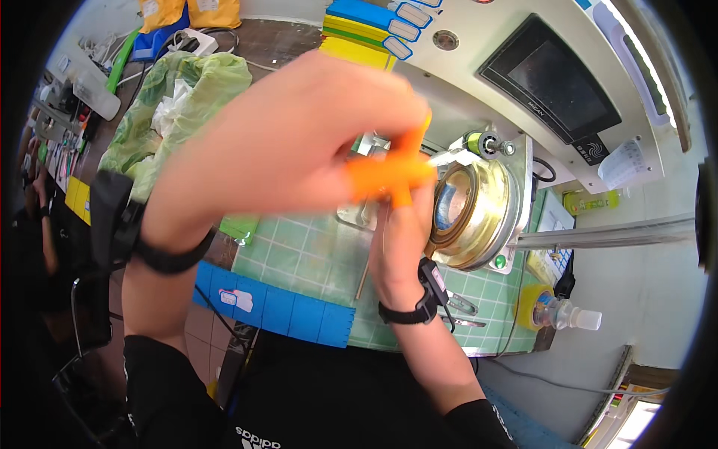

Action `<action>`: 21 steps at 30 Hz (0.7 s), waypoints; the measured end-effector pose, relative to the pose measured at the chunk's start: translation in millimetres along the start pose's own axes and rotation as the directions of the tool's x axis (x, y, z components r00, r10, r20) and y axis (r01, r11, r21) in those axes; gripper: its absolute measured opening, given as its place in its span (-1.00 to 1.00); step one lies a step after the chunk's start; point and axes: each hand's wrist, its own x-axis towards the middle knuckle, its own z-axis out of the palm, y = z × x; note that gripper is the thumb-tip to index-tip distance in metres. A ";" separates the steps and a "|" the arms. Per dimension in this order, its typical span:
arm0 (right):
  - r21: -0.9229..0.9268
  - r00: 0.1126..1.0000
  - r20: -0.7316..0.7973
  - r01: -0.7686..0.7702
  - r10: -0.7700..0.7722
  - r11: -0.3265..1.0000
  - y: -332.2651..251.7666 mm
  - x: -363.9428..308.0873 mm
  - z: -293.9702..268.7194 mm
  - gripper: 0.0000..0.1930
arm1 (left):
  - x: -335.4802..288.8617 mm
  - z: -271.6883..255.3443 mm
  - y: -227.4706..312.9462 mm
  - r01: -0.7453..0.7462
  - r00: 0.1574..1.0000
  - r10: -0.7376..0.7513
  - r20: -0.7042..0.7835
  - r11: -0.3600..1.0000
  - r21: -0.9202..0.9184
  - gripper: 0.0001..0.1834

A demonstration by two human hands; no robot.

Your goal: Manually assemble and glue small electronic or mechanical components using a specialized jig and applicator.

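My left hand (321,135) is large and blurred in the middle of the view, raised over the bench. Orange finger covers (385,173) show on its thumb and finger, whose tips come together in a pinch. Whatever lies between them is too smeared to make out. Just below and to the right is my right hand (404,239), its fingers mostly hidden behind the left hand and the orange covers. It is close beside a round, gold-coloured drum (490,217) of a bench machine. A thin spool with yellow-green winding (473,142) sits above that drum.
A machine panel with a dark screen (553,78) stands at the back right. A green cutting mat (288,247) covers the bench, with a blue strip (277,303) along its front. Tweezers (464,303), a clear bottle (565,314) and a lined bin (224,75) are around.
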 end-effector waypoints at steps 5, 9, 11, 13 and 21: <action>0.100 0.998 -0.038 0.044 -0.040 0.994 6.5 17.1 14.7 -0.57 | 32.4 26.2 -64.3 0.007 0.976 0.013 0.216 0.996 -0.092 -0.77; 0.100 0.999 -0.040 -0.028 0.032 0.995 3.3 13.9 15.2 -0.56 | 33.9 30.2 -69.9 0.083 0.921 0.019 0.389 0.966 -0.244 -0.74; 0.018 0.997 -0.079 -0.001 0.002 1.000 7.2 9.7 14.1 -0.60 | 28.6 29.3 -67.3 0.040 0.944 0.053 0.326 0.961 -0.273 -0.74; -0.069 0.992 -0.081 -0.102 0.096 0.992 -7.1 -10.1 13.5 -0.70 | 9.2 33.3 -52.2 -0.158 0.977 0.174 -0.122 0.979 0.132 -0.78; -0.401 0.946 0.273 -0.054 0.176 0.914 -26.6 -125.2 -48.9 -0.76 | -111.0 95.6 62.6 0.039 0.993 -0.027 -0.112 0.994 0.103 -0.75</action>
